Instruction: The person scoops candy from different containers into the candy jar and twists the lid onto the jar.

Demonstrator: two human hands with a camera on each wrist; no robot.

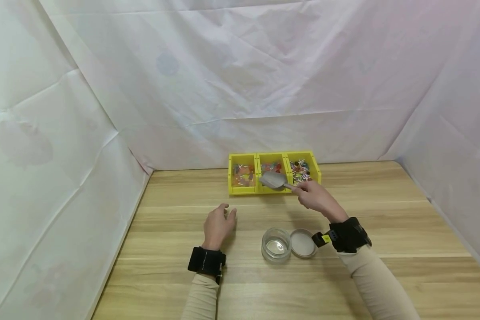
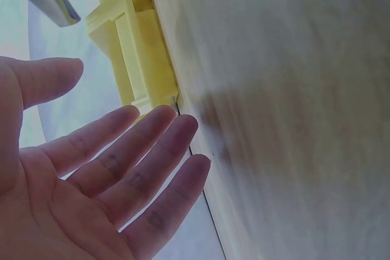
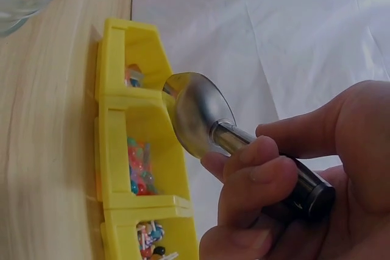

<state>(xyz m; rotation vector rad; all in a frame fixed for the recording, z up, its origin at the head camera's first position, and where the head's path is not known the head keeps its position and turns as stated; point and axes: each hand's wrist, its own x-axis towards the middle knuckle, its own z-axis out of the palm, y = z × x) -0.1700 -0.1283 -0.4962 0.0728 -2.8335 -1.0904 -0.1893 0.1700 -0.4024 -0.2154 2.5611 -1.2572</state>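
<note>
My right hand [image 1: 315, 196] grips the handle of a metal scoop [image 1: 274, 180], whose bowl hangs over the middle of a row of yellow bins [image 1: 244, 191]. In the right wrist view the fingers curl round the dark handle and the scoop's bowl [image 3: 198, 114] faces the bins. Small colourful candies [image 3: 140, 165] lie in the middle bin, and lollipops [image 1: 300, 171] with white sticks fill the right one. My left hand [image 1: 218, 226] hovers near the table left of the glass jar [image 1: 276, 245], holding nothing, its fingers extended in the left wrist view.
A round lid [image 1: 303, 243] lies on the wooden table [image 1: 176, 249] against the right side of the glass jar. More wrapped sweets [image 1: 243, 174] sit in the left bin. White cloth walls [image 1: 240, 80] stand behind the bins and at both sides.
</note>
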